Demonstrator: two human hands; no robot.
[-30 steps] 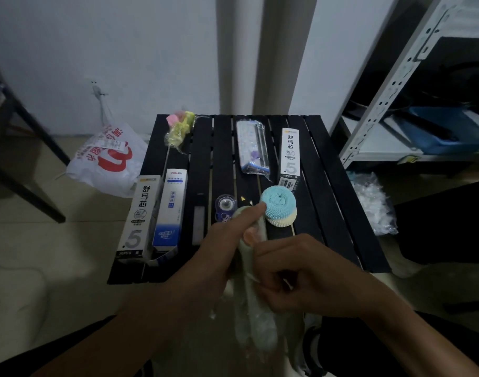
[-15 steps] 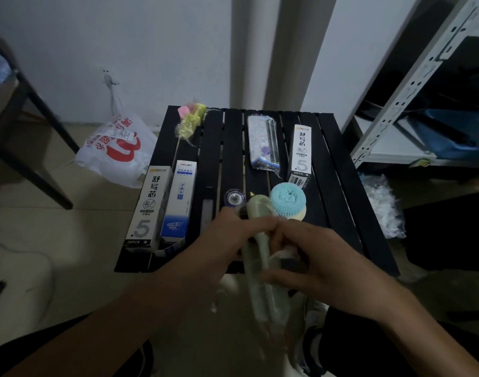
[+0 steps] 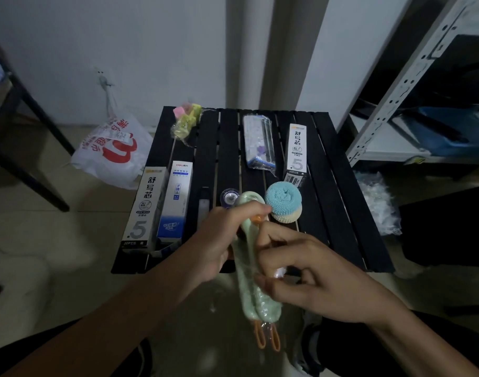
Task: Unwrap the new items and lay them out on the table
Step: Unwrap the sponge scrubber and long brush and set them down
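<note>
A long pale-green fuzzy item (image 3: 256,292) with orange loops at its lower end hangs in clear plastic wrap in front of the black slatted table (image 3: 339,202). My left hand (image 3: 222,238) grips its upper part, thumb near the rounded top. My right hand (image 3: 295,270) pinches the clear wrap at its middle. Laid out on the table are a blue and cream round scrubber (image 3: 284,202), two white refill boxes (image 3: 145,206) (image 3: 297,152), a blue-white box (image 3: 175,200), a small tape roll (image 3: 228,197), a clear-wrapped pack (image 3: 258,142) and a wrapped pink-yellow item (image 3: 186,119).
A white and red plastic bag (image 3: 111,151) lies on the floor left of the table. A metal shelf unit (image 3: 401,85) stands at the right with crumpled clear plastic (image 3: 377,202) beneath it. A dark chair leg (image 3: 28,148) crosses the far left.
The green item has come up and clear of the wrap more, its orange loops now showing below. My right hand has shifted from low on the wrap to its middle.
</note>
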